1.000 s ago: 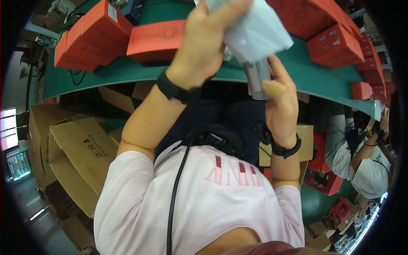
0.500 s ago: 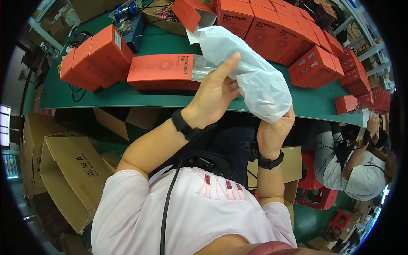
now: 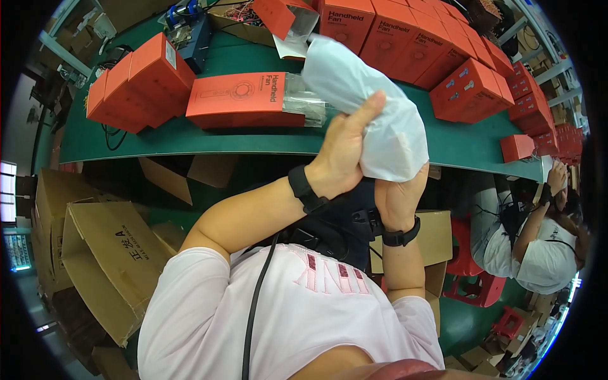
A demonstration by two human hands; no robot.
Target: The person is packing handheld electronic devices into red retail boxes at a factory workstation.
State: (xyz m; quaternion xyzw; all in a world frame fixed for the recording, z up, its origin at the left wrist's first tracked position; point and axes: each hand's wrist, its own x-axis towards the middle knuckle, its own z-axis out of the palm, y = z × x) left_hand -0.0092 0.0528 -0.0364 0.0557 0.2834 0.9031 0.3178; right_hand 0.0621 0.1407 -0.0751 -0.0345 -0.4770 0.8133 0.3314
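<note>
A white, semi-translucent bag (image 3: 396,123) with a bulky item inside hangs over the table's front edge; the item itself is hidden. My left hand (image 3: 347,142) grips its side, thumb pressed on the front. Under its lower end my right hand (image 3: 400,195) supports it, the fingers mostly hidden behind the bag. Just left of the bag lies an orange-red carton (image 3: 234,98) on its side, and a clear plastic insert (image 3: 304,100) sticks out of its right end. Behind the bag's upper end stands another orange-red carton (image 3: 285,19) with its flaps raised.
Several closed orange-red cartons (image 3: 399,47) stand in rows at the back right of the green table (image 3: 202,144). More cartons (image 3: 142,82) stand at the left, near a blue device (image 3: 193,47). Cardboard boxes (image 3: 111,259) lie below left. A co-worker (image 3: 538,247) sits at the right.
My left hand has moved right and slightly down along the bag, its thumb now farther across the front. The bag's lower end has shifted a little left, and more of the plastic insert shows.
</note>
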